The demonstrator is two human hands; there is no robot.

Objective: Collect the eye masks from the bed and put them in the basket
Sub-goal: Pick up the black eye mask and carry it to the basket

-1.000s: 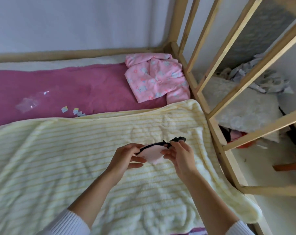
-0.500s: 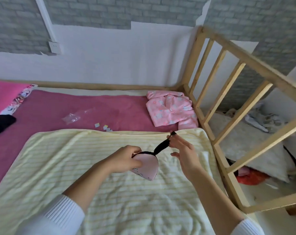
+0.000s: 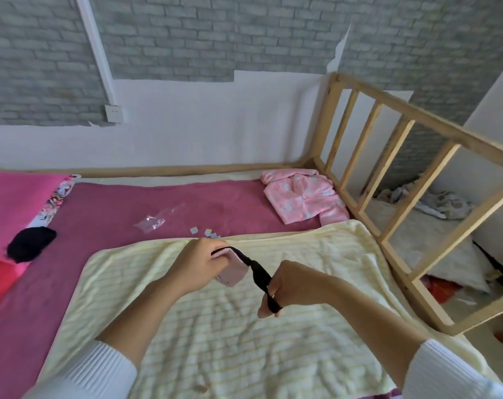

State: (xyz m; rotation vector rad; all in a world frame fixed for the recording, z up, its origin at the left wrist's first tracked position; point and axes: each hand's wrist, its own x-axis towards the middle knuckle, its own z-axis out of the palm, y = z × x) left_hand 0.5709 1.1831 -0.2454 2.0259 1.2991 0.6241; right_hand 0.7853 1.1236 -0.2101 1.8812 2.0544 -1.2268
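Observation:
A pink eye mask (image 3: pixel 233 273) with a black strap (image 3: pixel 260 273) hangs above the yellow striped blanket (image 3: pixel 244 341). My left hand (image 3: pixel 199 266) grips the mask's pink body. My right hand (image 3: pixel 290 285) pinches the strap lower down and to the right, pulling it taut. A black eye mask (image 3: pixel 31 243) lies at the left on the dark pink sheet (image 3: pixel 115 208). No basket is in view.
Folded pink pyjamas (image 3: pixel 303 198) lie in the bed's far right corner. A clear plastic bag (image 3: pixel 155 218) and small paper bits (image 3: pixel 207 231) sit on the sheet. The wooden bed rail (image 3: pixel 417 174) runs along the right, with bedding on the floor behind it.
The view has tilted up and back from the bed. My hands lifted the pink mask off the blanket, and my right hand drew the strap down to the right.

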